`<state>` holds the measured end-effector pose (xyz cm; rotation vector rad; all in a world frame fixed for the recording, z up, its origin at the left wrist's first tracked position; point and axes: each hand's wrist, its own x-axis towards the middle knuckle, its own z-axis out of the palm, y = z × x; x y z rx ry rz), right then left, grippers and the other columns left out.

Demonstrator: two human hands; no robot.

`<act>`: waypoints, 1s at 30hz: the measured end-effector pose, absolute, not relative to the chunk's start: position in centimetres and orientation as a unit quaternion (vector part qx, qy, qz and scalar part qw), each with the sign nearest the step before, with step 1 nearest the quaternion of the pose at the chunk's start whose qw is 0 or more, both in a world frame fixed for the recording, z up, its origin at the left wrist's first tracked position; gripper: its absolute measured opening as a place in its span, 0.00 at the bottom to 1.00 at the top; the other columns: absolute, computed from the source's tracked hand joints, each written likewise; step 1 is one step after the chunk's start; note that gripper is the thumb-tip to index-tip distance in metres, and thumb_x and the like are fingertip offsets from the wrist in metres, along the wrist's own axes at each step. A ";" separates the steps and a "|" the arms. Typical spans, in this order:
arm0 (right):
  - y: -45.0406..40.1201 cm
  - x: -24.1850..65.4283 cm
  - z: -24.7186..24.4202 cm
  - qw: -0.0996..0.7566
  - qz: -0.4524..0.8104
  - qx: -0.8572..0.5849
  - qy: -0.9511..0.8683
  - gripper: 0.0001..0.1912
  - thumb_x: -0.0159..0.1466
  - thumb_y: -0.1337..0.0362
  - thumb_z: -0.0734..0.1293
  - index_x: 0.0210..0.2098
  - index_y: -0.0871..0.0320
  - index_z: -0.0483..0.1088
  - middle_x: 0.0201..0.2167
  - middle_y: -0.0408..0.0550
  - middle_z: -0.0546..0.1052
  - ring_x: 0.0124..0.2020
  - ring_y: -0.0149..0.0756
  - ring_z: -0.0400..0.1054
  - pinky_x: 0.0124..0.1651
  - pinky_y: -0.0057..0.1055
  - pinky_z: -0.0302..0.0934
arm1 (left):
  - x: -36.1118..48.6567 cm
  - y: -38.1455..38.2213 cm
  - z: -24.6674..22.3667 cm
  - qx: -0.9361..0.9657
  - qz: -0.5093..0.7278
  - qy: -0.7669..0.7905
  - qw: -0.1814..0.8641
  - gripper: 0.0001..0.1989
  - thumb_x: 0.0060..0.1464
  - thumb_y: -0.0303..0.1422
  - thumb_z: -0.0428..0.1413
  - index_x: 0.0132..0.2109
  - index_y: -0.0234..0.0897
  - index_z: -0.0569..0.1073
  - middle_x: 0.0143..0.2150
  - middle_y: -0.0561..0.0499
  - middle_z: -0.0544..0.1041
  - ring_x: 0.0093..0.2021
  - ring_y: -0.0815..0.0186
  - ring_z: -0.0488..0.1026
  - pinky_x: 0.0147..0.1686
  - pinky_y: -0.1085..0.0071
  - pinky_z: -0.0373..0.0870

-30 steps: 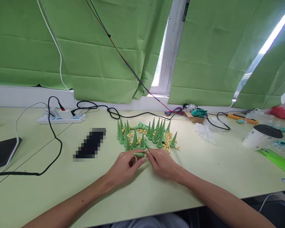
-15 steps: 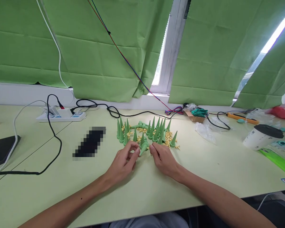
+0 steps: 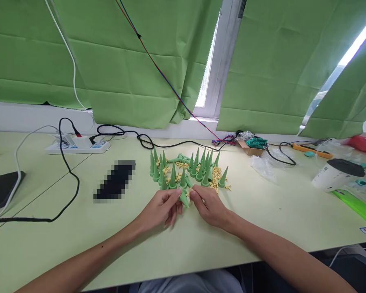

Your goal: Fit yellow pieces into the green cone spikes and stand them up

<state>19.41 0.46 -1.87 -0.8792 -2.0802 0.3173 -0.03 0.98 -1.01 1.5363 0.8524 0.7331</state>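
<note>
Pinched in my left hand [image 3: 167, 204] is a green cone [image 3: 184, 198], its tip pointing down toward the table's front edge. My right hand [image 3: 208, 203] is closed just right of the cone, around something small and yellowish at the fingertips, too small to name surely. Beyond both hands, several upright green cones [image 3: 199, 173] stand in clusters. Small yellow pieces [image 3: 216, 179] lie among them, and green tube-like parts [image 3: 181, 158] lie behind.
A blurred dark object [image 3: 115, 181] and a power strip [image 3: 79, 146] with cables are on the left. Rightward are a small cardboard box [image 3: 250, 149], clear plastic bags [image 3: 264, 167], a lidded cup [image 3: 337, 176] and a bright green item [image 3: 356, 207].
The cone in my left hand has turned, its tip now lower and pointing right. My left hand's lower fingers have spread downward. My right hand has barely moved.
</note>
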 end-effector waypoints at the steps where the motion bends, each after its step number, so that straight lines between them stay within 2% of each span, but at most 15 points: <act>1: 0.5 19.4 -1.9 0.415 0.128 -0.351 -0.829 0.21 0.76 0.56 0.48 0.27 0.55 0.54 0.21 0.40 0.62 0.22 0.30 0.56 0.28 0.28 0.50 | 0.0 1.0 -0.9 0.655 0.312 0.360 0.586 0.28 0.62 0.55 0.46 0.30 0.33 0.70 0.15 0.55 0.66 0.13 0.71 0.65 0.14 0.77 0.57; 13: 0.5 19.4 -2.1 0.402 0.147 -0.346 -0.835 0.20 0.75 0.57 0.48 0.28 0.54 0.54 0.22 0.41 0.63 0.23 0.30 0.56 0.29 0.28 0.51 | 0.0 0.5 -0.5 0.648 0.342 0.360 0.578 0.21 0.60 0.50 0.54 0.33 0.37 0.64 0.19 0.58 0.68 0.15 0.73 0.66 0.14 0.78 0.58; 16: 0.6 19.5 -2.2 0.393 0.151 -0.347 -0.838 0.19 0.75 0.58 0.49 0.28 0.55 0.53 0.22 0.40 0.62 0.23 0.30 0.56 0.29 0.28 0.50 | 0.1 0.3 -0.4 0.646 0.344 0.361 0.578 0.19 0.59 0.50 0.55 0.40 0.37 0.64 0.21 0.60 0.68 0.15 0.73 0.65 0.15 0.78 0.58; 20: 0.5 19.5 -2.2 0.379 0.144 -0.349 -0.845 0.19 0.75 0.58 0.50 0.28 0.55 0.53 0.22 0.40 0.62 0.23 0.30 0.55 0.29 0.28 0.50 | 0.2 0.0 -0.5 0.646 0.353 0.373 0.565 0.21 0.59 0.50 0.56 0.47 0.39 0.62 0.19 0.64 0.62 0.15 0.74 0.61 0.15 0.78 0.58; 30: 0.4 19.4 -2.4 0.374 0.135 -0.334 -0.855 0.19 0.75 0.58 0.48 0.27 0.54 0.47 0.20 0.38 0.55 0.21 0.30 0.50 0.27 0.29 0.47 | 0.0 -0.2 -0.6 0.739 0.370 0.388 0.408 0.16 0.58 0.42 0.55 0.48 0.38 0.66 0.20 0.64 0.54 0.20 0.72 0.56 0.21 0.77 0.56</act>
